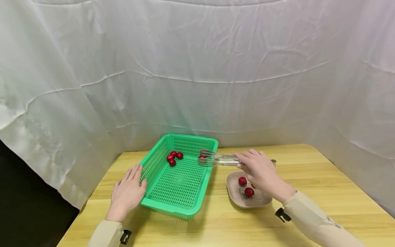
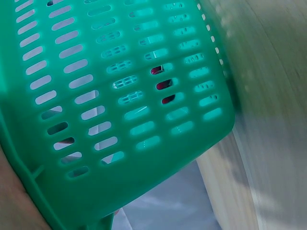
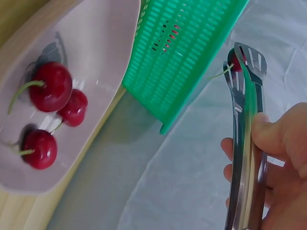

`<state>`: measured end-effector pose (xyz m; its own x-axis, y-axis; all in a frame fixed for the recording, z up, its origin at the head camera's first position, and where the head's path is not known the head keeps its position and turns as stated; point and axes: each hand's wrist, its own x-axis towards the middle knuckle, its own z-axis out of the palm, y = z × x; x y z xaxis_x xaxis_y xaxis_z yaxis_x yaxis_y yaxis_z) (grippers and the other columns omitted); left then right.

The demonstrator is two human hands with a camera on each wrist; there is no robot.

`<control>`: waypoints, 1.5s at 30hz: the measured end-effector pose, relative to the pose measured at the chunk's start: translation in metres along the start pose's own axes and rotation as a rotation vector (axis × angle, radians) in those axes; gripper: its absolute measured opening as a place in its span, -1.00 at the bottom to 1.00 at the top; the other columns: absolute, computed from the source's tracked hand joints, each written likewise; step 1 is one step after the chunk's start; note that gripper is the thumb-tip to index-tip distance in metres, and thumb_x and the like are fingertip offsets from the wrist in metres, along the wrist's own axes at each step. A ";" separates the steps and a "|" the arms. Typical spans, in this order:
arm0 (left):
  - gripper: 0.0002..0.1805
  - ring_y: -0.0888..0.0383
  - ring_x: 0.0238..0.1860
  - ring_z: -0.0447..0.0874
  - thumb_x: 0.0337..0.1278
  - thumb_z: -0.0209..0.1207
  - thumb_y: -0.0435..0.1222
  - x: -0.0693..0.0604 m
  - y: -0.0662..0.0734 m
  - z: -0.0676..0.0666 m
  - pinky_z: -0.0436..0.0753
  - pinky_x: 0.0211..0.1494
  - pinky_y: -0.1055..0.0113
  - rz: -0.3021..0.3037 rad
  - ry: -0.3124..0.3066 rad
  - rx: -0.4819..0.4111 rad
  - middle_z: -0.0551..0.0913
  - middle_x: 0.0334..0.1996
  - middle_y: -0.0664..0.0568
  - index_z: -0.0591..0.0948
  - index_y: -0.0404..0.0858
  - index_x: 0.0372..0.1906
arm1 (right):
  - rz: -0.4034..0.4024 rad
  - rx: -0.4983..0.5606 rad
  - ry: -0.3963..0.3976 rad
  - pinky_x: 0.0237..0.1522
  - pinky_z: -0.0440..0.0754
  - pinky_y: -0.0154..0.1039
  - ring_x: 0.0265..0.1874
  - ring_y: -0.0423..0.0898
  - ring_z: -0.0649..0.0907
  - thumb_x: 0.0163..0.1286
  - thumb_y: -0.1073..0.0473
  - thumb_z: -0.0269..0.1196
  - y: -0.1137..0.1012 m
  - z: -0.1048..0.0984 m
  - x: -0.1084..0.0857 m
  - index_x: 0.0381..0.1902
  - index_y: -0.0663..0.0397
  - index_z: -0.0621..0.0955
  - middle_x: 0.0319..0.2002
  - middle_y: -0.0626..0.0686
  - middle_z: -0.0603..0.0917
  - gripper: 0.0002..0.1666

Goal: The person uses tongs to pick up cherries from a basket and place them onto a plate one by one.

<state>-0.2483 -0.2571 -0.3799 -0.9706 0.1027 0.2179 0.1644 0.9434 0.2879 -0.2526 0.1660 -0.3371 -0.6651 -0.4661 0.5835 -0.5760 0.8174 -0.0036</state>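
My right hand [image 1: 259,171] grips metal tongs [image 1: 226,160] around their arms. Between the slotted tips of the tongs is a red cherry [image 3: 237,62] with a green stem, held over the right rim of the green basket [image 1: 172,205]. Several cherries [image 1: 172,162] lie together toward the back left inside the basket. My left hand [image 1: 128,190] rests against the basket's left rim, its fingers fairly straight. Below the right hand stands a shallow pinkish dish [image 1: 233,196]; the right wrist view shows three stemmed cherries [image 3: 50,87] in it.
A light wooden table [image 1: 216,226] bears the basket and the dish. White cloth [image 1: 197,68] hangs behind and on both sides. A dark area [image 1: 27,199] lies past the table's left edge. Each wrist wears a black strap mount [image 1: 282,215].
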 end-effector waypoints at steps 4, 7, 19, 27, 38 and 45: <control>-0.34 -0.27 0.50 -0.11 0.52 -0.23 -0.08 -0.002 -0.002 0.001 0.05 0.35 -0.38 -0.003 -0.001 0.001 -0.02 0.54 -0.20 0.09 -0.34 0.54 | 0.009 -0.001 0.012 -0.12 0.47 -0.01 -0.08 0.02 0.59 0.22 0.29 0.39 0.004 -0.008 -0.012 0.16 0.16 0.63 -0.02 0.07 0.71 -0.50; -0.34 -0.27 0.50 -0.10 0.52 -0.24 -0.07 -0.003 -0.004 0.002 0.06 0.34 -0.38 -0.004 -0.002 0.007 -0.02 0.54 -0.20 0.09 -0.33 0.54 | 0.025 -0.001 0.022 -0.12 0.48 0.00 -0.13 0.01 0.59 0.18 0.33 0.40 0.006 -0.012 -0.022 0.13 0.17 0.64 -0.05 0.07 0.72 -0.49; -0.34 -0.27 0.50 -0.09 0.52 -0.24 -0.07 -0.002 -0.005 0.002 0.07 0.32 -0.39 -0.009 0.000 0.005 -0.02 0.54 -0.20 0.08 -0.32 0.54 | 0.054 -0.067 0.031 -0.28 0.45 -0.10 -0.26 -0.05 0.59 0.12 0.29 0.42 0.026 -0.013 -0.062 0.05 0.14 0.68 -0.13 0.05 0.74 -0.53; -0.34 -0.27 0.50 -0.09 0.51 -0.23 -0.08 -0.003 -0.003 0.002 0.07 0.32 -0.40 -0.009 -0.001 0.000 -0.01 0.54 -0.20 0.09 -0.32 0.54 | 0.072 -0.075 -0.014 -0.32 0.38 -0.18 -0.29 -0.08 0.55 0.07 0.30 0.46 0.036 -0.002 -0.080 0.01 0.09 0.69 -0.17 0.03 0.74 -0.53; -0.34 -0.28 0.49 -0.06 0.52 -0.23 -0.08 -0.003 -0.001 0.002 0.10 0.31 -0.41 0.003 0.009 0.006 0.00 0.54 -0.21 0.09 -0.33 0.54 | 0.133 -0.074 -0.082 -0.25 0.49 -0.07 -0.23 -0.03 0.58 0.11 0.26 0.45 0.042 0.007 -0.090 0.08 0.17 0.66 -0.10 0.12 0.73 -0.48; -0.34 -0.27 0.49 -0.07 0.52 -0.23 -0.07 -0.001 -0.001 0.002 0.08 0.31 -0.43 0.002 0.012 -0.003 -0.01 0.54 -0.20 0.09 -0.32 0.54 | 0.161 -0.083 -0.095 -0.25 0.52 -0.06 -0.22 0.00 0.59 0.13 0.24 0.45 0.041 0.003 -0.089 0.11 0.23 0.63 -0.08 0.17 0.72 -0.45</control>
<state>-0.2479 -0.2577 -0.3821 -0.9680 0.1003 0.2300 0.1667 0.9422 0.2906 -0.2189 0.2401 -0.3917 -0.7894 -0.3542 0.5014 -0.4203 0.9071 -0.0209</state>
